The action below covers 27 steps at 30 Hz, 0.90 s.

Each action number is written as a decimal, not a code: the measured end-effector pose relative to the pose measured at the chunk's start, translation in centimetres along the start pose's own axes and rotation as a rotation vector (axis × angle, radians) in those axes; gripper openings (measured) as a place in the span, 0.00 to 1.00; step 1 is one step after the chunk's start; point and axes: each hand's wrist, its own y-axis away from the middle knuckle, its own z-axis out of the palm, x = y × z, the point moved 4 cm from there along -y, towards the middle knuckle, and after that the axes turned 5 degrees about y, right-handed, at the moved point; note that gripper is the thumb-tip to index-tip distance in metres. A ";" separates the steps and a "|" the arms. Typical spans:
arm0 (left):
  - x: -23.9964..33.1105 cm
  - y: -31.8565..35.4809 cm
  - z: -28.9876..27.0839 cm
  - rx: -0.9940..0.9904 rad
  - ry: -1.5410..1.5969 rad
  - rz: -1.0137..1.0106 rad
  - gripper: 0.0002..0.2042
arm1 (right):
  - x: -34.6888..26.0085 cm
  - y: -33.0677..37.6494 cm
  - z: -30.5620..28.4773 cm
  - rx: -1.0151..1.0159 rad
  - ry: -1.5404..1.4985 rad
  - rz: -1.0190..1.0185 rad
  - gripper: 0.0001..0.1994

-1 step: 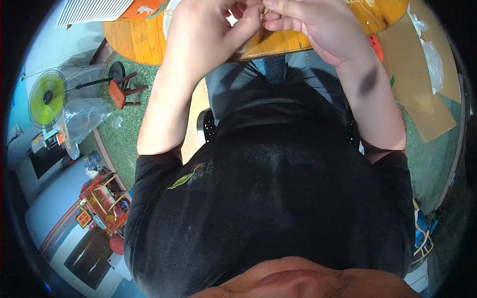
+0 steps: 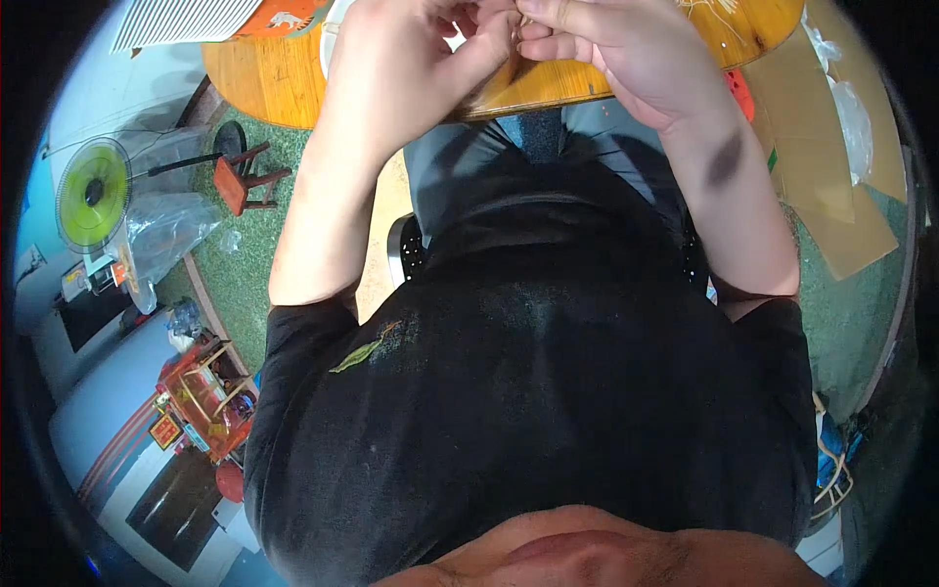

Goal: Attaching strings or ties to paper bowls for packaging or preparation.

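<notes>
Above the near edge of the wooden table (image 2: 269, 83), at the top of the view, my two hands come together. My left hand (image 2: 421, 54) has its thumb and fingers closed in a pinch. Facing it, my right hand (image 2: 616, 44) is pinched too, the fingertips of both almost touching. Something small and pale brown shows between them, too tiny and too covered by fingers to name. A white rounded rim (image 2: 329, 44) peeks out beside my left wrist. Thin pale strands (image 2: 722, 12) lie on the table past my right hand.
An orange printed item (image 2: 279, 20) and a white ribbed panel (image 2: 186, 22) sit at the table's far left. On the left floor stand a green-bladed fan (image 2: 93, 191) and a small red-brown stool (image 2: 235, 186). Flattened cardboard (image 2: 812, 147) and clear plastic (image 2: 853, 127) lie at right.
</notes>
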 end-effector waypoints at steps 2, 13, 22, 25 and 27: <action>-0.6 0.2 0.2 -0.033 0.263 -0.252 0.08 | -0.1 0.0 0.3 0.008 0.046 0.010 0.08; -1.5 -0.2 0.5 -0.104 0.129 -0.420 0.06 | 1.2 -0.7 -0.6 -0.011 -0.019 -0.073 0.09; -1.0 0.1 0.4 -0.070 0.056 -0.261 0.05 | -0.1 -0.2 0.1 -0.055 0.098 0.045 0.08; -0.7 -0.1 0.4 -0.082 0.166 -0.322 0.04 | -0.4 -0.2 -0.3 -0.068 0.233 0.010 0.08; -0.8 -0.1 0.5 -0.088 0.259 -0.385 0.04 | -0.5 -0.4 -0.7 -0.101 0.271 -0.091 0.06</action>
